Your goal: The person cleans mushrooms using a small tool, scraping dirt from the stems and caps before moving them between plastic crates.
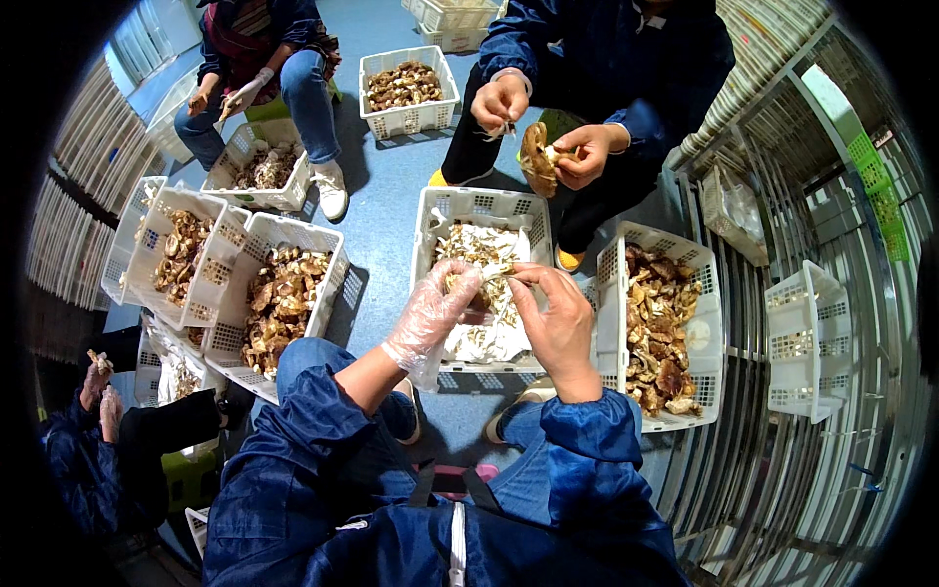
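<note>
- Left hand (435, 308), in a clear glove, is closed around a mushroom (495, 271), its cap mostly hidden.
- Right hand (561, 318), bare, has thumb and forefinger narrowed on the pale stem end.
- Location: the mushroom is held above the middle crate (484, 202).
- Done, in my judgement: a good share, as pale trimmings (481, 339) cover much of that crate's bottom.
- Outstanding: the mushroom in hand appears unfinished.
- Brown mushrooms (665, 333) heap the right crate (711, 318); whether finished or waiting, cannot tell.
- Far side: a co-worker's hands (584, 157) hold another mushroom (537, 161).
</note>
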`<state>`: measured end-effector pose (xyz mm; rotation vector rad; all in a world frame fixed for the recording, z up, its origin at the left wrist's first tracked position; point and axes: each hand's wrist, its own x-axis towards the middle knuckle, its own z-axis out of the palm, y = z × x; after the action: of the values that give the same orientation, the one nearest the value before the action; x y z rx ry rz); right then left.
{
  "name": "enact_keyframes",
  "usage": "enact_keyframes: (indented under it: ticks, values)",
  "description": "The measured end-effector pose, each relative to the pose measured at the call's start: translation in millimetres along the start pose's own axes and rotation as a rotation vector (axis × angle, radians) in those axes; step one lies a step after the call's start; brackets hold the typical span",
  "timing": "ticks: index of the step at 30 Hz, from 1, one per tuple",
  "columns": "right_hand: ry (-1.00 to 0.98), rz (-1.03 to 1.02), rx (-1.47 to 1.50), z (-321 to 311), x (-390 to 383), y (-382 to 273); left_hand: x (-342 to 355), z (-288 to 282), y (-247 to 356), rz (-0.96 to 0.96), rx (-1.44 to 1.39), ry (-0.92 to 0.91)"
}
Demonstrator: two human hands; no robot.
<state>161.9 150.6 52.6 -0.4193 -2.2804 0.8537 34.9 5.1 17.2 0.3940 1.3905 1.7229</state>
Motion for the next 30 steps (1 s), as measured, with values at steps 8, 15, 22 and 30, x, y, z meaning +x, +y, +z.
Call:
enact_keyframes:
  ticks: [8, 15, 22, 30]
  values:
    - [0.014, 0.055, 0.029, 1.3, 0.6, -0.5, -0.4, 0.6, -5.3, 0.204, 0.249, 0.051]
    - [-0.025, 0.299, 0.276, 1.8, 0.6, 1.1, -1.3, 1.8, 2.1, 0.210, 0.378, 0.081]
    - [-0.018, 0.328, 0.224, 0.8, 2.8, -2.7, -0.3, -3.2, -3.4, 0.368, 0.551, 0.078]
    - [-0.042, 0.323, 0.309, 5.0, 1.7, 8.0, 1.5, 1.3, -3.3, 0.216, 0.349, 0.051]
